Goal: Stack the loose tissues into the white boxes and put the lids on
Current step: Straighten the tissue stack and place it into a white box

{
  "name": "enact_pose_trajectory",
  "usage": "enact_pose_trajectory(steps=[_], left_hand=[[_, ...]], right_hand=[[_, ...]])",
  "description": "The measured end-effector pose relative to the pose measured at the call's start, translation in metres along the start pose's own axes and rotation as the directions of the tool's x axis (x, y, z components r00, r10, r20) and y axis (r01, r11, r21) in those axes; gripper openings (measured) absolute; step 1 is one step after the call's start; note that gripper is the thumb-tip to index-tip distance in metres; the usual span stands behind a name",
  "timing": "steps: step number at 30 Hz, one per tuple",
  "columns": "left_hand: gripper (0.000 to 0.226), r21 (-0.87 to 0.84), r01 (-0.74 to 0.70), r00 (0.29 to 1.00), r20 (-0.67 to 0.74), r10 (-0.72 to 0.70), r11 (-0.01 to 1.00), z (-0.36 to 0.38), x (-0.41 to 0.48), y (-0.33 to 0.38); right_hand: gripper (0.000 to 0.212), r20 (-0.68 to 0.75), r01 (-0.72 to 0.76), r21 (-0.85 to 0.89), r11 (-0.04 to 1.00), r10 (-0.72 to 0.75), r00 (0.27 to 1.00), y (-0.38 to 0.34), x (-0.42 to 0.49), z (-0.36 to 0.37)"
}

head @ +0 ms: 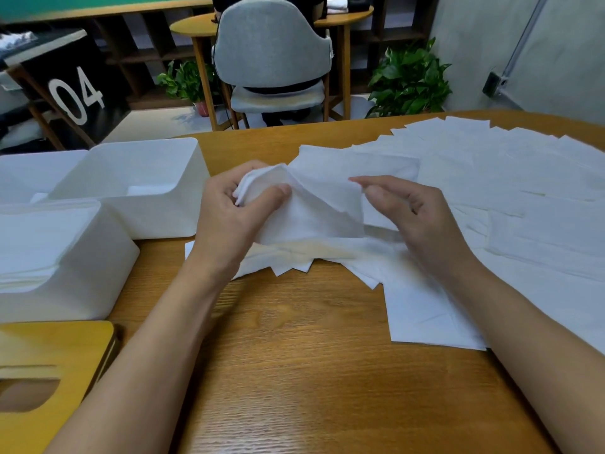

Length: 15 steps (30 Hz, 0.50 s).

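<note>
One tissue (314, 208) between both hands (229, 211) (419, 214)

Wooden table (294, 362): loose tissues (530, 198) across its right, white boxes (157, 221) at left, wooden lid (49, 352) at near-left edge.

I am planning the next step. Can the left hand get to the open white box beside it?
Probably yes. The left hand, gripping a tissue, is right beside the open white box; its top has no lid and nothing stands between them.

Wooden lid (49, 371) runs off left edge.
</note>
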<state>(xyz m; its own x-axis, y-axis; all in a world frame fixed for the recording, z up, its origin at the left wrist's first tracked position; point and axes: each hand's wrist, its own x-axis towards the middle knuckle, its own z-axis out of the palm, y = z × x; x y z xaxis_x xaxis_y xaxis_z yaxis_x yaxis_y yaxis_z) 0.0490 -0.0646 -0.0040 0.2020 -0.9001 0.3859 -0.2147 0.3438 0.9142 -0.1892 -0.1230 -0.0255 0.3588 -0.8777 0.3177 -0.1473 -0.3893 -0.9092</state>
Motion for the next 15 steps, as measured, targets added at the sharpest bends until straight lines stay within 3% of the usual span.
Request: enact_pose_trajectory(steps=[4,5,8,9,15], left_hand=[[0.007,0.140,0.108,0.992,0.045,-0.115,0.984,0.014,-0.005,-0.006],[0.008,0.157,0.139,0.988,0.039,-0.147,0.978,0.016,-0.005,-0.006],[0.010,0.160,0.212,0.977,0.000,-0.215,0.964,0.020,-0.005,-0.006],[0.012,0.144,0.231,0.973,-0.007,-0.232,0.962,0.020,-0.005,-0.006],[0.019,0.065,0.297,0.954,0.013,-0.298,0.953,0.024,-0.007,-0.004]], right_hand=[[0.105,0.138,-0.127,0.147,0.981,0.107,0.985,0.002,-0.005,0.007],[0.102,0.135,-0.144,0.149,0.978,0.124,0.983,0.000,-0.005,0.009],[0.025,0.068,-0.140,0.089,0.986,0.134,0.989,-0.004,-0.004,0.010],[0.016,0.048,-0.135,0.051,0.989,0.133,0.990,-0.005,-0.004,0.009],[0.044,0.088,-0.066,0.113,0.991,0.056,0.995,-0.002,-0.005,0.013]])
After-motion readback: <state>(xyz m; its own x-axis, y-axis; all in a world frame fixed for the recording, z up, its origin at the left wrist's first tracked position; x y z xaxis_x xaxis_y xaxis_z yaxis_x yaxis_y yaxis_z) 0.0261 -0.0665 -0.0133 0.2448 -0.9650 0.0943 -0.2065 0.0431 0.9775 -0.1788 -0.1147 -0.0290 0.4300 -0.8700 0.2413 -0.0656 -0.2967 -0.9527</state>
